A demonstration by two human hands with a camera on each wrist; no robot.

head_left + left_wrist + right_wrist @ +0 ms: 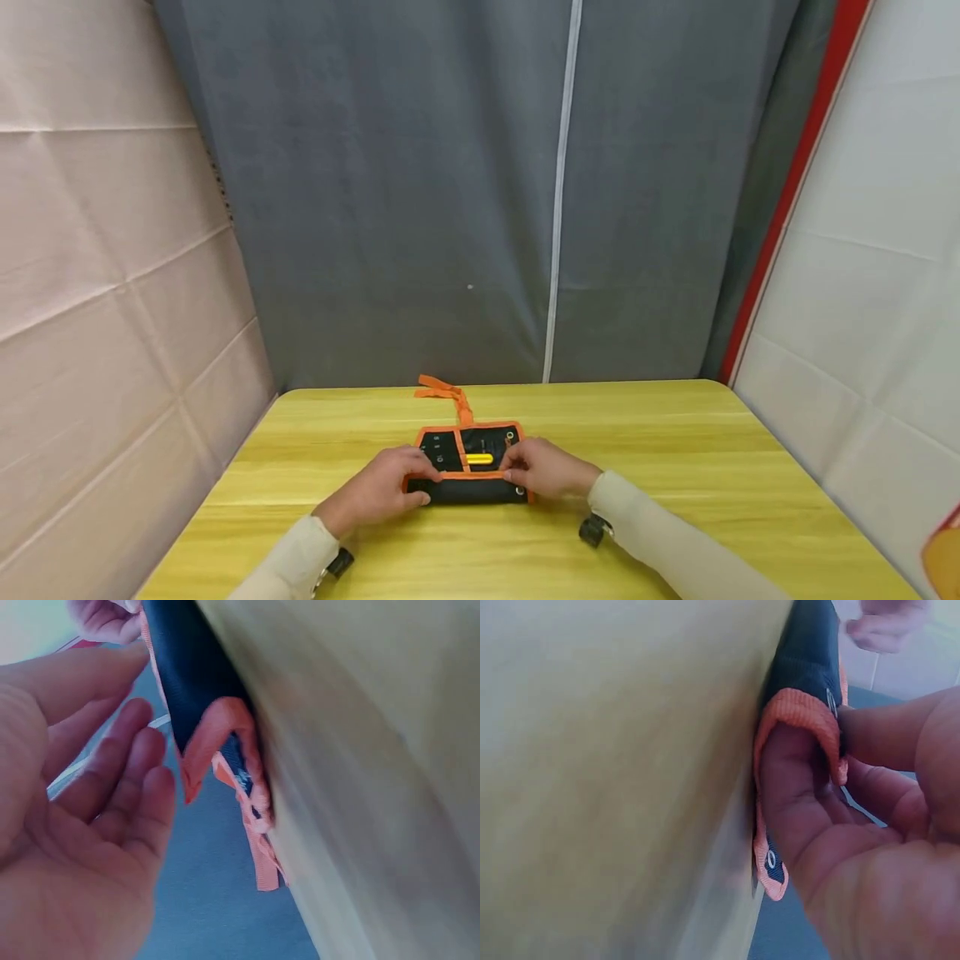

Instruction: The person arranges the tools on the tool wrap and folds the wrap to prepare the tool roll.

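Observation:
A black fabric tool roll [468,492] with orange trim lies on the table, its near part folded up toward the middle. A yellow-handled tool [480,458], its kind unclear, shows above the fold. My right hand [546,468] pinches the fold at the right end; in the right wrist view the fingers [795,787] reach inside the fold and the thumb [885,739] presses outside near a metal eyelet. At the left end my left hand [386,487] touches the fold's edge with loosely bent fingers [154,802], not closed round the cloth.
An orange strap [450,392] trails from the roll's far edge toward the back of the yellow wood-grain table [637,442]. A grey curtain [420,208] hangs behind the table. Pale cloth walls [97,292] stand on both sides.

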